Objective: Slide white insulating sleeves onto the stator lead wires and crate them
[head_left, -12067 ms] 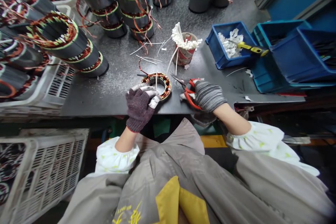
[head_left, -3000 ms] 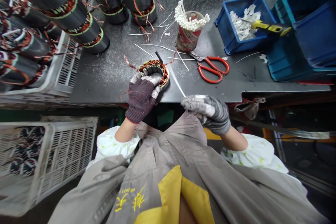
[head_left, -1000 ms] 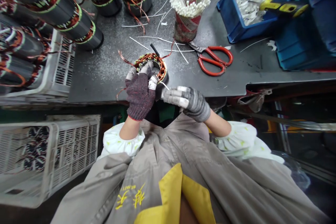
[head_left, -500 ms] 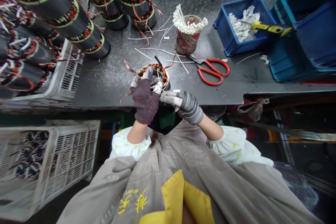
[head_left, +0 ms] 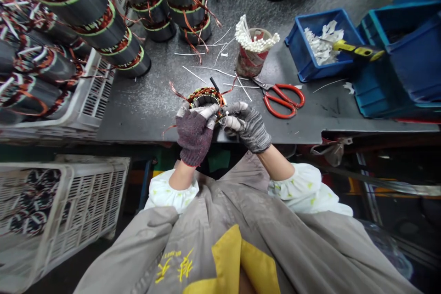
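A small stator (head_left: pixel 206 96) with copper windings sits near the front edge of the dark bench (head_left: pixel 138 101). In a dark knit glove, my left hand (head_left: pixel 195 129) grips the stator's near rim, fingers curled over it. My right hand (head_left: pixel 248 125), in a grey glove, is closed beside it at the stator's right side, pinching a thin white tie (head_left: pixel 224 115) against the windings. Copper wire ends stick out to the stator's left and back.
Red-handled scissors (head_left: pixel 282 98) lie right of the stator. A cup of white ties (head_left: pixel 253 50) stands behind, loose ties around it. Blue bins (head_left: pixel 317 50) sit at the right, one with a yellow-handled tool (head_left: pixel 354 49). Stacked stators (head_left: pixel 113 32) and white crates (head_left: pixel 62 202) fill the left.
My right hand moved forward from the bench edge up to the stator's right side, closing in beside my left hand. The left hand stays on the stator.
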Action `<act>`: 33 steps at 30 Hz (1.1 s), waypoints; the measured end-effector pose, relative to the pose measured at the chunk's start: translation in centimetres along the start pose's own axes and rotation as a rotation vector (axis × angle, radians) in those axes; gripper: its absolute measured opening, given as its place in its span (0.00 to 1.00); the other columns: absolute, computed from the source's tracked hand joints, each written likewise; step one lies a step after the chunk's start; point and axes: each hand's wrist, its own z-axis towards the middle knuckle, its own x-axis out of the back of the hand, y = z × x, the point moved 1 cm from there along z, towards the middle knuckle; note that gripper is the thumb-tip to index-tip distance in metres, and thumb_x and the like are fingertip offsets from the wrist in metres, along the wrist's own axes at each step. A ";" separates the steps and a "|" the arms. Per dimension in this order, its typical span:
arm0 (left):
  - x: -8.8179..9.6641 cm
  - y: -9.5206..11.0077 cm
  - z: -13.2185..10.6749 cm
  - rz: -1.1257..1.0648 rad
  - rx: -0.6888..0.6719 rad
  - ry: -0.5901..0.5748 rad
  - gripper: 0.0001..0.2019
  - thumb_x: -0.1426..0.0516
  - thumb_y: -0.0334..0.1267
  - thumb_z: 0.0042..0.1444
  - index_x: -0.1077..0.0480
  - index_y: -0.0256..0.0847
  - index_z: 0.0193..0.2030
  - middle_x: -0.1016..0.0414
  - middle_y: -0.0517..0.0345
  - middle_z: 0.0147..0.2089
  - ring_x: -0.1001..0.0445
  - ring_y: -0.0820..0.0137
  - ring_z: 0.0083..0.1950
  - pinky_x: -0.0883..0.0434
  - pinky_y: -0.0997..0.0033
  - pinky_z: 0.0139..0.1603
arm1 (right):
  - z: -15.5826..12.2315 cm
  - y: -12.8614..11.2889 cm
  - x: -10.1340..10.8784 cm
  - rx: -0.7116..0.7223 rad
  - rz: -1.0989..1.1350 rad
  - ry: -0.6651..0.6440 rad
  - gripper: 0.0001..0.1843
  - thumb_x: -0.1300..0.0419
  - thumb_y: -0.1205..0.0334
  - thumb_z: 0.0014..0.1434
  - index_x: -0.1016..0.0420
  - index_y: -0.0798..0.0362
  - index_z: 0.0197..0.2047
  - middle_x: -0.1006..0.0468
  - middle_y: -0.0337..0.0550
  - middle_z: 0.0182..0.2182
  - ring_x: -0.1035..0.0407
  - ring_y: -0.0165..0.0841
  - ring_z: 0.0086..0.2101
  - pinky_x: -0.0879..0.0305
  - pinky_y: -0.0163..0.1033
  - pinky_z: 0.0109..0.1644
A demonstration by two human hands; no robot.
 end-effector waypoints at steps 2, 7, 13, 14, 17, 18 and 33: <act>0.0 -0.1 -0.1 0.031 -0.009 -0.019 0.15 0.47 0.40 0.70 0.20 0.48 0.54 0.14 0.57 0.52 0.18 0.62 0.56 0.38 0.52 0.75 | -0.2 0.0 0.0 -0.017 -0.014 -0.011 0.27 0.21 0.38 0.43 0.23 0.50 0.34 0.24 0.33 0.21 0.33 0.27 0.20 0.34 0.34 0.22; 0.1 -0.2 -0.2 0.077 0.014 -0.110 0.18 0.48 0.41 0.69 0.21 0.49 0.58 0.15 0.54 0.52 0.20 0.59 0.59 0.36 0.49 0.71 | -0.6 0.0 0.4 0.061 -0.216 -0.048 0.25 0.29 0.36 0.54 0.19 0.51 0.38 0.17 0.38 0.30 0.26 0.31 0.28 0.24 0.39 0.35; 1.0 0.2 -0.2 0.057 -0.083 -0.150 0.18 0.46 0.41 0.68 0.22 0.47 0.59 0.15 0.54 0.56 0.21 0.59 0.61 0.38 0.50 0.73 | 0.4 0.4 1.0 0.190 -0.424 -0.099 0.26 0.34 0.35 0.60 0.18 0.52 0.40 0.15 0.44 0.35 0.22 0.35 0.36 0.23 0.42 0.44; 1.1 0.2 -0.3 0.057 -0.091 -0.149 0.17 0.46 0.41 0.68 0.22 0.47 0.59 0.15 0.54 0.56 0.20 0.60 0.61 0.37 0.50 0.73 | 0.4 0.4 1.1 0.202 -0.428 -0.099 0.26 0.34 0.35 0.60 0.17 0.53 0.40 0.15 0.44 0.35 0.22 0.35 0.36 0.23 0.42 0.44; 1.2 0.0 -0.4 0.066 -0.107 -0.135 0.16 0.47 0.41 0.70 0.21 0.47 0.58 0.15 0.55 0.55 0.20 0.61 0.60 0.36 0.52 0.72 | -0.1 0.2 1.3 0.238 -0.405 -0.084 0.24 0.32 0.37 0.60 0.17 0.52 0.40 0.15 0.44 0.36 0.21 0.36 0.37 0.22 0.42 0.46; 1.1 0.0 -0.4 0.065 -0.112 -0.126 0.16 0.47 0.41 0.70 0.21 0.48 0.58 0.15 0.55 0.54 0.19 0.61 0.60 0.35 0.52 0.71 | -0.3 0.1 1.3 0.243 -0.394 -0.074 0.24 0.31 0.38 0.59 0.17 0.52 0.40 0.14 0.44 0.36 0.21 0.36 0.37 0.21 0.43 0.46; 0.9 0.0 -0.9 0.066 -0.105 -0.171 0.18 0.47 0.42 0.67 0.21 0.47 0.58 0.16 0.53 0.57 0.21 0.57 0.62 0.38 0.47 0.72 | 0.1 -1.2 0.5 0.540 -0.950 -0.107 0.25 0.45 0.42 0.71 0.16 0.51 0.37 0.19 0.47 0.32 0.27 0.37 0.35 0.27 0.45 0.47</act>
